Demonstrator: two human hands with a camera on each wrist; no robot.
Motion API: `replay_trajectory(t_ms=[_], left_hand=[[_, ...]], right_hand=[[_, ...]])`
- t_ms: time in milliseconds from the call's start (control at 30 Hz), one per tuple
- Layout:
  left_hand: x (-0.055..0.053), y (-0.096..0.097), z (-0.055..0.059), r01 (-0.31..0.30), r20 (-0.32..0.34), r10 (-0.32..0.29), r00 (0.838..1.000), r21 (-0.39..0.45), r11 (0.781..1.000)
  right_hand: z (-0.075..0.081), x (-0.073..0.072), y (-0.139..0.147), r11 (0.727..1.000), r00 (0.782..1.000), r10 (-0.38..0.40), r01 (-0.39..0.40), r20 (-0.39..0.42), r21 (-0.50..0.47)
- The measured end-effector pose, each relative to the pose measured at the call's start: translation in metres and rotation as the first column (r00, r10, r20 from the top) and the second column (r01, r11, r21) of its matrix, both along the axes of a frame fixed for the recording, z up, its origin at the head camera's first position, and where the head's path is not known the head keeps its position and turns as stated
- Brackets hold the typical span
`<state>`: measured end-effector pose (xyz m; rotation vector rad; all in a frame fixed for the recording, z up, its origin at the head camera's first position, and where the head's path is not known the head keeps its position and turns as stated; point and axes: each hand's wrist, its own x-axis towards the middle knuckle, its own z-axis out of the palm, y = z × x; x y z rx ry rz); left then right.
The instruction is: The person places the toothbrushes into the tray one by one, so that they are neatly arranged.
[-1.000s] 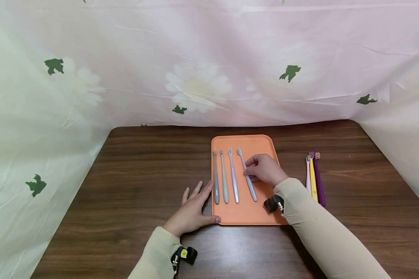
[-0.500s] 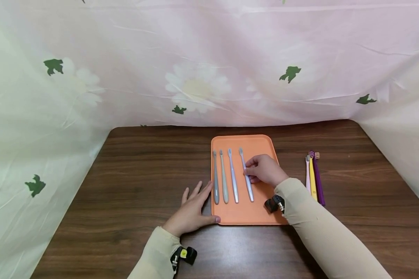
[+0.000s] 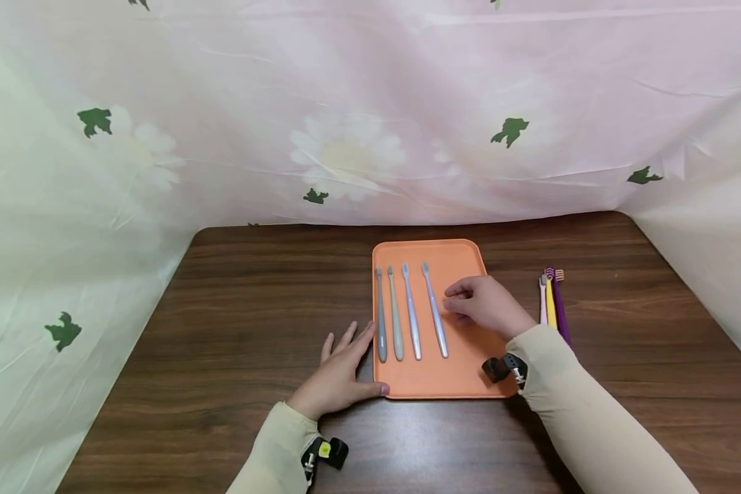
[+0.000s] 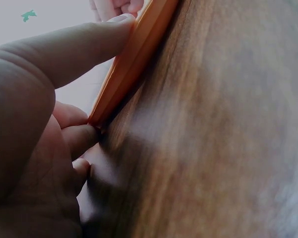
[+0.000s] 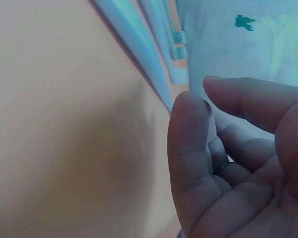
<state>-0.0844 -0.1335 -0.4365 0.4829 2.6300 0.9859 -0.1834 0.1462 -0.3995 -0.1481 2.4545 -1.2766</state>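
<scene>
An orange tray [image 3: 407, 381] bears a dark grey toothbrush [image 3: 381, 319], a grey-green toothbrush [image 3: 396, 319] and two pale lavender ones, lying side by side with heads toward the back. The rightmost lavender toothbrush [image 3: 436, 319] lies a little apart. Just right of it, my right hand [image 3: 484, 302] hovers over the tray, fingers loosely bent; in the right wrist view nothing is between thumb and fingertips. My left hand [image 3: 339, 381] is spread at the tray's front left corner. Its thumb [image 4: 99, 44] touches the rim, and its fingertips meet the tray's side.
Right of the tray, a pink toothbrush [image 3: 543, 302], a yellow toothbrush [image 3: 551, 305] and a purple toothbrush [image 3: 560, 309] lie close together on the wooden table [image 3: 253, 329], partly behind the right sleeve. A flowered cloth [image 3: 346, 89] hangs behind and at both sides.
The rightmost lavender toothbrush has straightened, its handle end shifting left. My right hand has let go of it and drawn off to the right. My left hand stays in place.
</scene>
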Motion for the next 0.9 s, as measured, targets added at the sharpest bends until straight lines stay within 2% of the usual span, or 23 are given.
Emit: replay_trajectory(t_ms=[133, 467, 633, 767, 900], left_hand=[[0.000, 0.000, 0.000, 0.003, -0.003, -0.003, 1.000, -0.001, 1.000], [0.000, 0.000, 0.001, -0.002, 0.010, 0.002, 1.000, 0.009, 1.000], [0.001, 0.000, 0.001, 0.004, 0.009, -0.004, 1.000, 0.008, 1.000], [0.000, 0.000, 0.001, -0.003, 0.010, 0.003, 1.000, 0.009, 1.000], [0.001, 0.001, 0.001, -0.002, 0.004, 0.002, 1.000, 0.011, 1.000]], right_hand=[[0.005, 0.005, 0.010, 0.999, 0.999, -0.006, 0.008, -0.048, 0.045], [0.008, 0.020, 0.037, 0.996, 0.995, -0.036, 0.043, -0.089, 0.076], [0.006, 0.027, 0.052, 0.998, 0.997, -0.042, 0.044, -0.057, 0.045], [0.008, 0.027, 0.062, 0.998, 0.997, -0.045, 0.047, -0.060, 0.039], [0.012, 0.026, 0.073, 0.994, 0.995, -0.060, 0.067, -0.086, 0.082]])
